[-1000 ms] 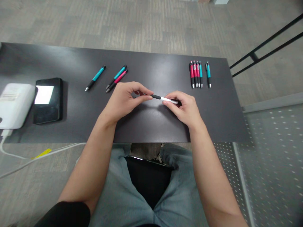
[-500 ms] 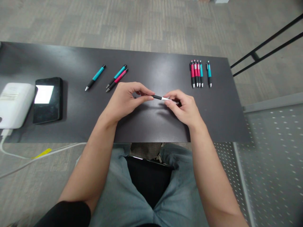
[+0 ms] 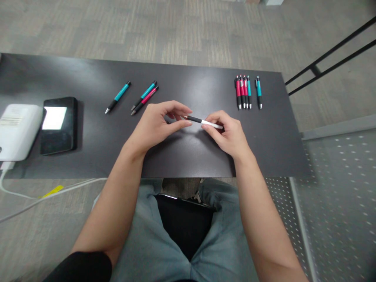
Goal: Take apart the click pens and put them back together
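Note:
A pen with a white barrel and black grip is held above the dark table. My right hand pinches its white barrel between thumb and fingers. The black grip points left, and its narrow tip reaches between the fingers and thumb of my left hand. That hand is open, thumb and index finger apart around the tip; whether another finger touches it cannot be made out. Beyond my left hand lie a pink pen and a teal pen, side by side.
Another teal pen lies farther left. At the right, several pink and teal pens lie in a row, with one teal pen slightly apart. A black device and a white box with a cable occupy the left end.
My left thumb and index finger have parted from the black grip, uncovering the pen's narrow tip. More of the white barrel shows at my right hand.

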A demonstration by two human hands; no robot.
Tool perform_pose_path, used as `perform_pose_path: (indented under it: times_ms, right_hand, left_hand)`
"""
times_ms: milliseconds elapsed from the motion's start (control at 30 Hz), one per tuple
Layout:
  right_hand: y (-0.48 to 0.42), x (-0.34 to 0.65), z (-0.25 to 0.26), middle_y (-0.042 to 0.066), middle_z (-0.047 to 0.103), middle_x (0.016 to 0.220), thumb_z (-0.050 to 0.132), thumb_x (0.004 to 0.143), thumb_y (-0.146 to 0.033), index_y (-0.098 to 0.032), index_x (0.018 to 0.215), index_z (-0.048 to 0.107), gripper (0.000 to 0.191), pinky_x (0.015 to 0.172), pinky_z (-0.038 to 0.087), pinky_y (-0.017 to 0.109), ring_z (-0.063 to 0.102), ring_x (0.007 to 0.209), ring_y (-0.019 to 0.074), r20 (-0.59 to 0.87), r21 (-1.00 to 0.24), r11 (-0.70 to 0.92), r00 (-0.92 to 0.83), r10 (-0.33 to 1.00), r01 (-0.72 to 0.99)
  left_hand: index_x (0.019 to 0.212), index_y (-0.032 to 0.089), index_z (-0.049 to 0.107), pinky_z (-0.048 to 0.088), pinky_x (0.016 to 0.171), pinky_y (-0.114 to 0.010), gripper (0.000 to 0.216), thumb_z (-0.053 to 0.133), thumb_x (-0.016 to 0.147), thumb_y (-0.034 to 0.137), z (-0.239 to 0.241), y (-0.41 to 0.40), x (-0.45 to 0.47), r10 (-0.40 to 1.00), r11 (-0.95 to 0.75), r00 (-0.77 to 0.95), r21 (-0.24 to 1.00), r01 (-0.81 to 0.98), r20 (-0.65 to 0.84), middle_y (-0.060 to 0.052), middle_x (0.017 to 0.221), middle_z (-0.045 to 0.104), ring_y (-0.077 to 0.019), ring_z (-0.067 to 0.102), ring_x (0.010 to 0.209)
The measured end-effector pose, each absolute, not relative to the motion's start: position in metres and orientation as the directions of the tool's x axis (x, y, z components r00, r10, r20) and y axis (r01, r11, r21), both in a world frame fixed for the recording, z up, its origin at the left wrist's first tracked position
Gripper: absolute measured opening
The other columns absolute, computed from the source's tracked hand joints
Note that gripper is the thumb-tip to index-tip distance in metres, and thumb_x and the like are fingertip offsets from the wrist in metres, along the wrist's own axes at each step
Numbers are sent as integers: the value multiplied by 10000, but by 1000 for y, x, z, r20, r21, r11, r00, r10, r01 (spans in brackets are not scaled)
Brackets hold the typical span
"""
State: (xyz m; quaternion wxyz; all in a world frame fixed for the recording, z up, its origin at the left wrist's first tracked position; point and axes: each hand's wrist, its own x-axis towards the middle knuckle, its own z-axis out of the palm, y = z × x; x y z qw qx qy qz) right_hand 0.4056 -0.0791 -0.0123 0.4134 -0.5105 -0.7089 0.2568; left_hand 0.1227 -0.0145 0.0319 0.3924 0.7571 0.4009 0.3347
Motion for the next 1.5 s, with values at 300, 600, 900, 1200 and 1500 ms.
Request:
perform_pose_path:
  times_ms: [300,600,900,1200,1500]
  right_hand:
    - [-77,405,-12,35,797,970,883,1145,-695,-299,1091,797,409,777,571,404,645,789,243,385,-764,389,-121,915,515]
    - [-80,408,-10,71,874,1012,818,1209,-652,-307,1118,879,361,837,611,425,740,848,283,369,-730,391,-158,916,561]
    - [-80,406,-8,52,851,955,792,1220,-630,-289,1111,873,367,815,599,396,711,804,255,352,-739,383,-167,921,554]
    - [-79,409,-12,27,743,913,780,1197,-805,-297,1111,787,515,789,574,399,628,783,239,389,-755,333,-23,921,564]
    - [-76,405,-11,8,725,867,840,1184,-718,-297,1101,799,432,734,533,383,585,726,218,394,-747,361,-65,917,558]
  left_hand:
    - [935,259,799,585,826,-376,663,735,1168,876,32,-16,129,824,-431,535,817,383,184,-68,882,862,-265,772,854]
    - [968,267,831,580,851,-379,450,728,1198,640,29,-17,130,819,-448,546,792,414,177,-61,912,876,-277,789,888]
    - [963,262,840,585,852,-386,504,726,1207,688,28,-19,134,827,-449,526,795,408,198,-61,911,866,-271,782,886]
    - [1129,297,884,637,885,-416,604,1036,958,857,30,1,80,903,-385,364,810,442,231,-73,1045,871,-294,775,1003]
    - [998,309,945,609,802,-412,364,1054,930,650,8,5,73,869,-409,462,780,474,175,-56,944,858,-263,744,828]
